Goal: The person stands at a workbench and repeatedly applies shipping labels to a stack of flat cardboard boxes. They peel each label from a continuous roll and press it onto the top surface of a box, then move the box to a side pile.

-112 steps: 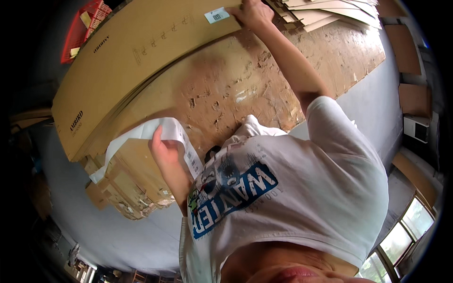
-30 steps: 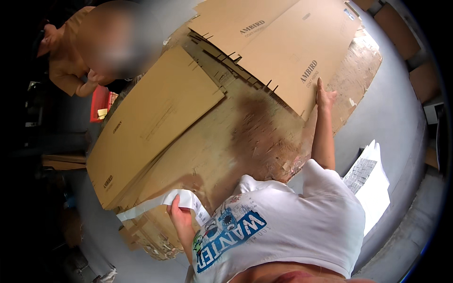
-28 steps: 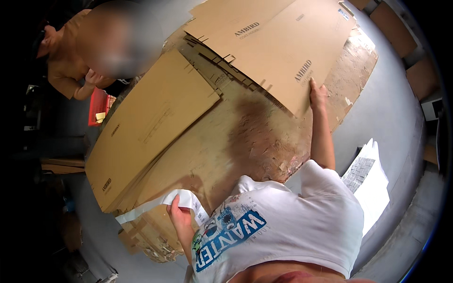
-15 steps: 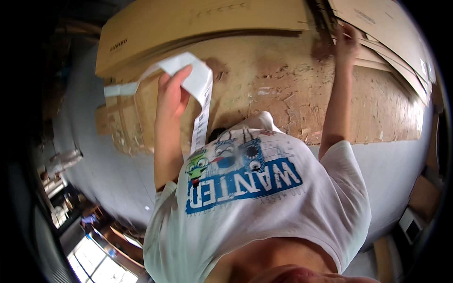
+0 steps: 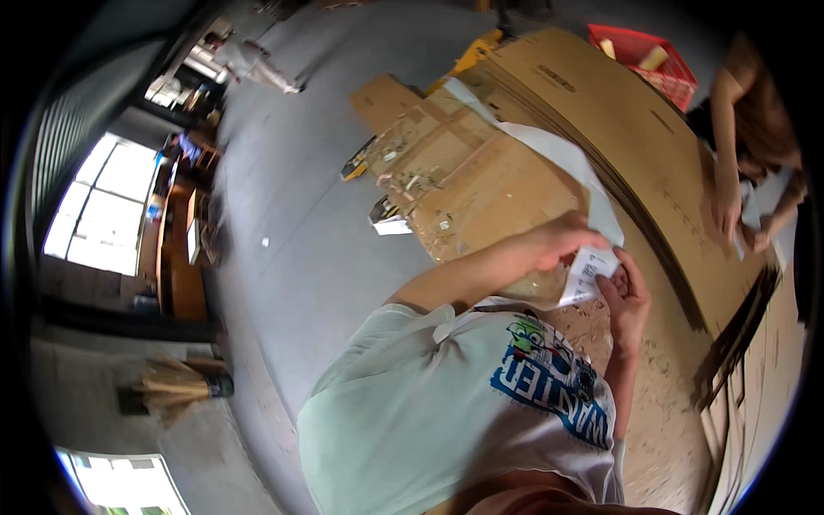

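Note:
A long white strip of labels (image 5: 558, 153) loops over the cardboard, and its printed near end (image 5: 590, 273) is between my two hands. My left hand (image 5: 562, 242) has its fingers closed on the strip from the left. Against the right edge of the same label, my right hand (image 5: 627, 299) is curled with thumb and fingers pinching it. Beneath and beyond them lies a worn, taped cardboard sheet (image 5: 489, 184). A stack of flat brown cartons (image 5: 592, 94) stands just past the strip.
Across the stack at right, another person's hands (image 5: 740, 219) hold white paper. More flat cartons (image 5: 755, 412) lean at the lower right. Behind are a red crate (image 5: 678, 81) and a yellow pallet jack (image 5: 472, 58). Someone walks on the grey floor (image 5: 300, 172) at far left.
My right hand has left the flat cartons and come to the label strip beside my left hand. The view has swung, bringing the other person and red crate into sight.

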Action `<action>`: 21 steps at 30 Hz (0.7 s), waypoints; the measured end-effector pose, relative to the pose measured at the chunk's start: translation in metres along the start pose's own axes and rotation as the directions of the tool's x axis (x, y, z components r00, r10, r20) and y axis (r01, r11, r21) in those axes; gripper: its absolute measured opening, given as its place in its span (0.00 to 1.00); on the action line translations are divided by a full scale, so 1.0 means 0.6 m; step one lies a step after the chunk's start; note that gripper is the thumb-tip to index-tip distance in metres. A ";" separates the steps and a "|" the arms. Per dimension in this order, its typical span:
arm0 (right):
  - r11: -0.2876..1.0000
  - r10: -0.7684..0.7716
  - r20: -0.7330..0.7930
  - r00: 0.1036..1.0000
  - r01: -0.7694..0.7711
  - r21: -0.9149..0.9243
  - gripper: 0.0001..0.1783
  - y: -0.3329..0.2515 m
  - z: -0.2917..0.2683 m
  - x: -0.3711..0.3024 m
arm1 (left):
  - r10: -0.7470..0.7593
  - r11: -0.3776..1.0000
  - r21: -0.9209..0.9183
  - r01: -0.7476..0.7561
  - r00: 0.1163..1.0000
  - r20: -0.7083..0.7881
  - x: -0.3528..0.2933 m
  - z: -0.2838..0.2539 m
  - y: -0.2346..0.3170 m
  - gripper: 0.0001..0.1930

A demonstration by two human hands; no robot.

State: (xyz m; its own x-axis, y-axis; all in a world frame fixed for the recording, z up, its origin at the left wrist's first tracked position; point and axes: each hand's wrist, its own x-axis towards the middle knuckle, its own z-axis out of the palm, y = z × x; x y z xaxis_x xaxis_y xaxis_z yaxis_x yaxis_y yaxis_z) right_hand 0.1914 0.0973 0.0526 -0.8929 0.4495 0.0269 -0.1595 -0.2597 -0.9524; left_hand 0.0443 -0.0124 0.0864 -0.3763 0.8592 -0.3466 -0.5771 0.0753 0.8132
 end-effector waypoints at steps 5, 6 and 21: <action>0.994 0.092 0.090 0.992 -0.086 -0.067 0.24 -0.013 0.031 -0.007 | -0.006 0.995 -0.102 -0.016 0.976 -0.215 -0.054 0.000 -0.017 0.07; 0.989 0.124 0.088 0.988 -0.115 -0.093 0.23 -0.011 0.035 -0.008 | -0.016 0.994 -0.104 -0.009 0.972 -0.235 -0.058 -0.006 -0.022 0.06; 0.898 -0.360 -0.126 0.924 0.306 -0.317 0.06 -0.004 -0.020 -0.039 | -0.150 0.956 -0.291 0.038 0.916 -0.372 -0.024 -0.124 -0.139 0.05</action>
State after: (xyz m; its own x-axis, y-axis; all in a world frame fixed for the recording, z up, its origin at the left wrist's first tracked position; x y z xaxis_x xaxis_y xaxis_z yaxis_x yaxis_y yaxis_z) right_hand 0.2175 0.0974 0.0504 -0.7149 0.6168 0.3293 -0.2832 0.1753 -0.9429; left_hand 0.0439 -0.0689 -0.0115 -0.5281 0.5876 -0.6131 -0.7770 -0.0430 0.6281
